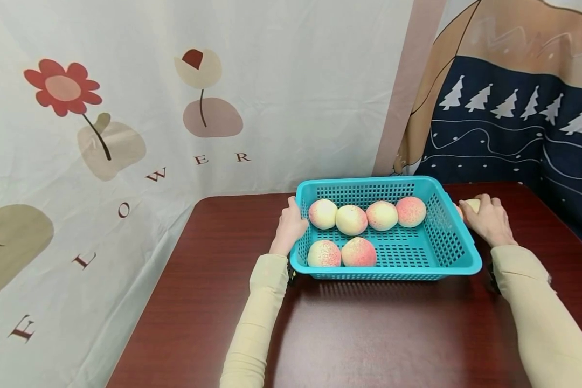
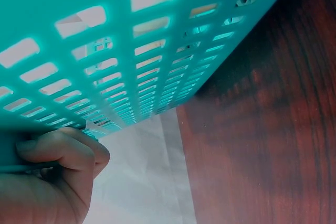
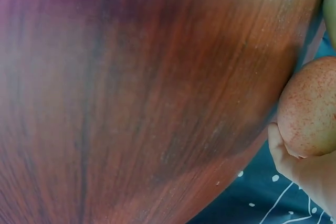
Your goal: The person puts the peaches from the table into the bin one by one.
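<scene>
A turquoise perforated plastic basket (image 1: 431,272) sits on the table with several peaches in it: one row (image 1: 351,220) along the back, and two more (image 1: 324,254) at the front left. My left hand (image 1: 291,223) grips the basket's left rim; in the left wrist view its curled fingers (image 2: 73,150) hook over that edge. To the right of the basket, my right hand (image 1: 492,222) has its fingers around a peach (image 3: 310,111), mostly covered in the head view. Another pale round fruit (image 3: 331,11) shows beside it, cut off by the frame.
The dark red-brown wooden table (image 1: 378,334) extends toward me in front of the basket. A white cloth with flower prints (image 1: 296,97) hangs behind and to the left. At the right back hangs a navy cloth with white trees (image 1: 504,124).
</scene>
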Tool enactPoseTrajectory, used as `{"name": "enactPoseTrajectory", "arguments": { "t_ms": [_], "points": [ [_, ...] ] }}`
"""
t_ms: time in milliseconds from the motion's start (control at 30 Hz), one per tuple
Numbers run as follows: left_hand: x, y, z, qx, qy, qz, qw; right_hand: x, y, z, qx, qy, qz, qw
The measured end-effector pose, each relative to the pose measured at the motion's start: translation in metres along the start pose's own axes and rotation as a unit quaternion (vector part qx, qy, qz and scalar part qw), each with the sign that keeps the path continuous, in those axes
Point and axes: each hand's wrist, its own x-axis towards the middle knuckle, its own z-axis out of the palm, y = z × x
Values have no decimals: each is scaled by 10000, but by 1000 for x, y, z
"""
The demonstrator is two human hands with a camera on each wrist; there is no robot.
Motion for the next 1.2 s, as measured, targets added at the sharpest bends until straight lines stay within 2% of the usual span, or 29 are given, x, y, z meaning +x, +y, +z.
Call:
{"name": "enactPoseTrajectory", "arguments": {
  "t_ms": [267, 567, 800, 1000, 1200],
  "points": [
    [0, 1, 0, 22, 8, -27, 10000, -3, -8, -18, 170, 466, -288, 9984],
    [1, 0, 0, 80, 69, -42, 9999, -8, -40, -49, 198, 895, -631, 9938],
    [1, 0, -1, 64, 44, -42, 10000, -23, -73, -60, 184, 854, -936, 9918],
    [1, 1, 0, 29, 39, -45, 10000, -42, -105, -61, 38, 763, -1492, 9859],
    [0, 2, 0, -1, 30, -36, 10000, -60, -132, -54, -260, 464, -2147, 9752]
  ]
}}
